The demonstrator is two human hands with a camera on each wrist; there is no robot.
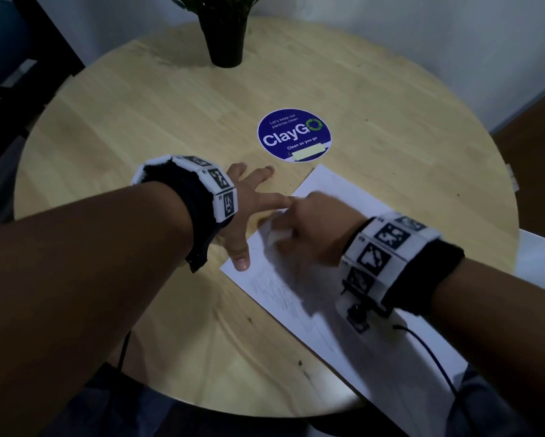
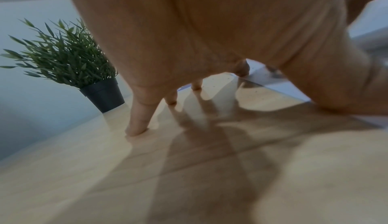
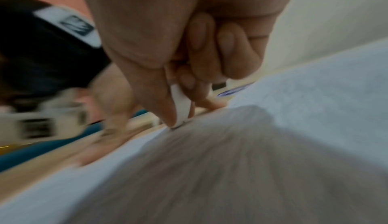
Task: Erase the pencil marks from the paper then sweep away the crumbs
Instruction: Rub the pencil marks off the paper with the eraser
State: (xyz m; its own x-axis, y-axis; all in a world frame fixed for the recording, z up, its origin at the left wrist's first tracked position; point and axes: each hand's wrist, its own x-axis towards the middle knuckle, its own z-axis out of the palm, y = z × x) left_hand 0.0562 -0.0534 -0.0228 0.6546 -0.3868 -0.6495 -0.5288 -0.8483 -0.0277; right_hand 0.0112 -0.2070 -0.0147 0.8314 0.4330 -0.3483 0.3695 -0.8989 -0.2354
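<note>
Erasing under way, not finished. Paper [image 1: 353,197] lying askew on the round wooden surface [image 1: 138,121], its near end running off the surface's edge toward the body. Right hand [image 1: 309,228] clamped on a white eraser [image 3: 180,106], pinched between thumb and curled fingers, its lower edge pressed to the sheet close to the left edge; blurred in both the head and right wrist views, so judged to be mid-stroke. Left hand [image 1: 249,212] spread flat with straight fingers, thumb [image 1: 241,260] bearing on the paper's left margin, index finger reaching onto the sheet beside the right hand, remaining fingertips [image 2: 136,128] planted on bare wood just off the sheet. Faint grey pencil marks [image 1: 274,285] visible on the near half of the page, below the eraser, so more rubbing needed there. Far half of the page looking blank, though too dim to say for certain. Crumbs too small to make out anywhere; sweeping step not yet begun. Round blue sticker [image 1: 294,135] beyond the paper, potted plant [image 1: 223,29] at the far edge, both well apart from the work.
</note>
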